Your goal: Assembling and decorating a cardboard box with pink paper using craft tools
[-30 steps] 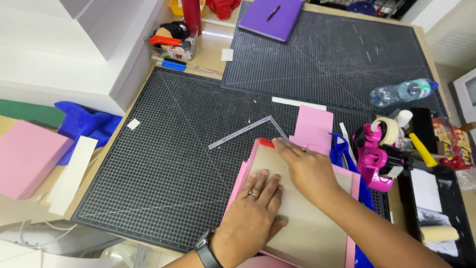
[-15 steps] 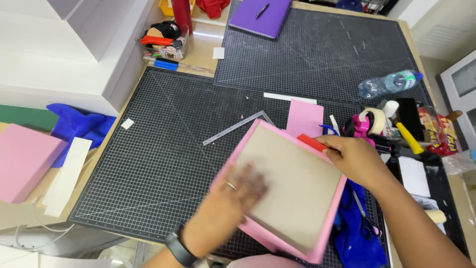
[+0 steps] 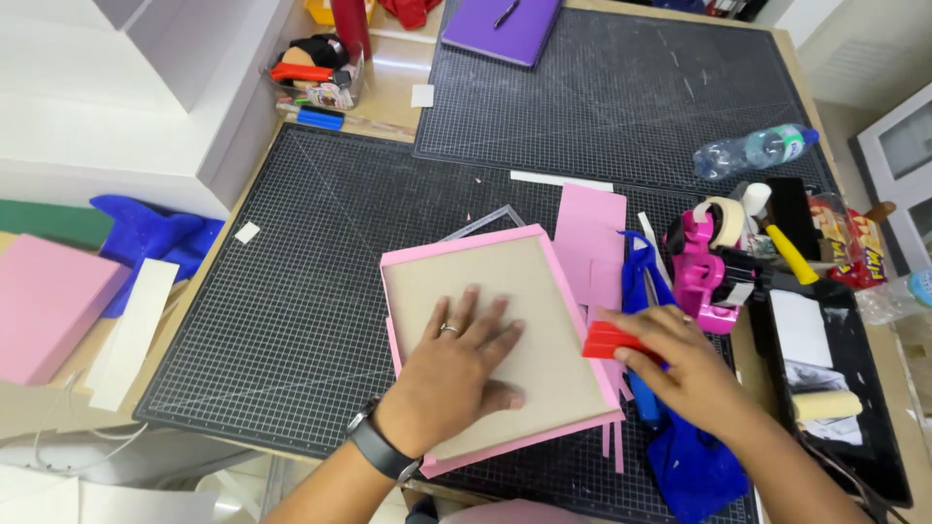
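Two hands at work over a dark gridded cutting mat [image 3: 291, 320] on the bench [image 3: 393, 92]. At 9 o'clock, off the mat's edge: a pink block [image 3: 44, 306], a white strip [image 3: 131, 330], blue cloth [image 3: 146, 238] and a green sheet [image 3: 49, 221]. Just below frame centre, a brown board wrapped in pink paper [image 3: 544, 291], lying flat and a little skewed, pink margin showing along top, right and bottom edges. Left hand [image 3: 451, 374] pressed palm-down on the board's lower half, fingers [image 3: 464, 315] spread wide and flat, gripping nothing; ring on one finger, dark watch [image 3: 382, 451] at the wrist. A metal ruler [image 3: 485, 221] peeking out at the board's 12 o'clock. At the board's 3 o'clock, right hand [image 3: 684, 374] with fingers closed narrowly on a red scraper [image 3: 610, 342], its edge touching the pink border. Beyond, toward 1 o'clock, loose pink paper [image 3: 592, 243] and a thin white strip [image 3: 561, 180]. Further right: blue fabric [image 3: 694, 466] under the right wrist, a pink tape dispenser [image 3: 714, 272], a clear plastic bottle [image 3: 752, 150] at 2 o'clock, a black tray [image 3: 835, 359] holding a foam roller [image 3: 825, 405]. Second mat [image 3: 621, 87] at 12 o'clock with a purple notebook [image 3: 500, 27] on it.
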